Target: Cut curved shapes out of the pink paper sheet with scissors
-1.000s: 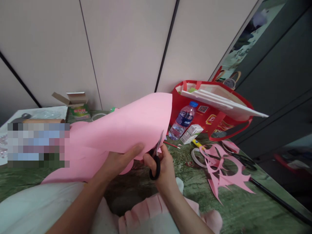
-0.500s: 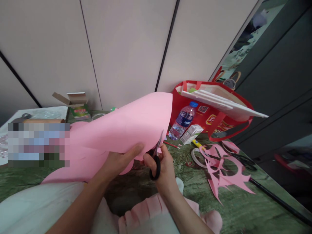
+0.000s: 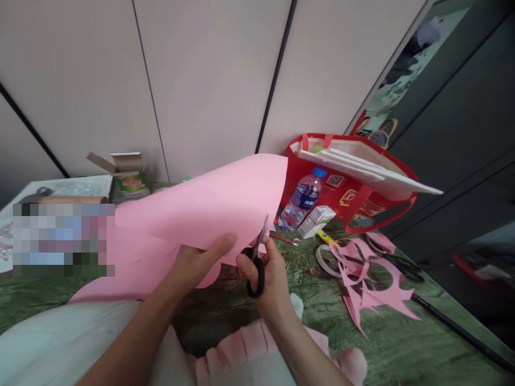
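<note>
The left hand [image 3: 197, 268] grips a large pink sheet [image 3: 209, 209] by its lower edge; the thumb lies on the upper face and the other fingers are hidden beneath. The sheet is bent in a wide curve, raised before the person, and its right end is near the red bag [image 3: 333, 195]. The right hand [image 3: 271, 276] is closed on a pair of scissors [image 3: 259, 244], with the thumb in a black handle ring. The blades point upward at the lower right edge of the sheet — one is seen in front of the pink, but how far they are apart I cannot tell.

Against the bag leans a bottle [image 3: 303, 199] with blue cap, and just beside it a small white carton [image 3: 317, 221] stands tilted. Near these, a red pencil [image 3: 284, 238] and a yellow tube [image 3: 326, 237] lie on the green surface [image 3: 394, 348]. More to the right are a roll of tape [image 3: 321, 262] and pink cut scraps [image 3: 386, 298], partly overlapping it. At far left an opened green box [image 3: 133, 184] stands near the wall panels [image 3: 217, 80].
</note>
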`<state>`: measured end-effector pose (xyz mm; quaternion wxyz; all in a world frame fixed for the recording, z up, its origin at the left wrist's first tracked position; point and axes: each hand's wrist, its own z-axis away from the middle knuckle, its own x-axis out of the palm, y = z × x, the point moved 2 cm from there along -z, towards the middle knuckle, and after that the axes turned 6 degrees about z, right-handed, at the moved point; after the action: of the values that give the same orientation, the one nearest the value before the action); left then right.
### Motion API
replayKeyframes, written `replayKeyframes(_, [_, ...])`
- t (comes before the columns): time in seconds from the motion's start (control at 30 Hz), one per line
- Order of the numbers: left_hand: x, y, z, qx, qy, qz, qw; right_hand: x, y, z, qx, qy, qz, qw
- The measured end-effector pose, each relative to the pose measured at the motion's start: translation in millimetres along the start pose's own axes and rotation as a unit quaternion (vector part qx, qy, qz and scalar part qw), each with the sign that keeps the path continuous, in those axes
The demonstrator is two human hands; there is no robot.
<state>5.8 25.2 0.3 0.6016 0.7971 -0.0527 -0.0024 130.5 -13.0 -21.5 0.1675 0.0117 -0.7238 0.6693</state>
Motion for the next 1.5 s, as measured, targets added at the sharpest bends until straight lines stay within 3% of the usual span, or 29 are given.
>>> replayKeyframes(0.8, [1,-1,-2,-0.011,0.012,0.069,0.997,1,1,1,0.007,-0.009,0.024,1.0])
replayKeyframes(1.1, [1,5,1,-0.027,0.014,-0.049,0.998,1,1,0,0.005,-0.033,0.03,0.999])
replayKeyframes(1.27, [0,7,2,-0.027,-0.027,-0.061,0.997,-1,-5,-2,-0.018,-0.036,-0.01,0.999])
replayKeyframes(1.5, [0,7,2,-0.027,-0.037,-0.065,0.997,-1,-11,0,-0.026,-0.047,0.003,0.999])
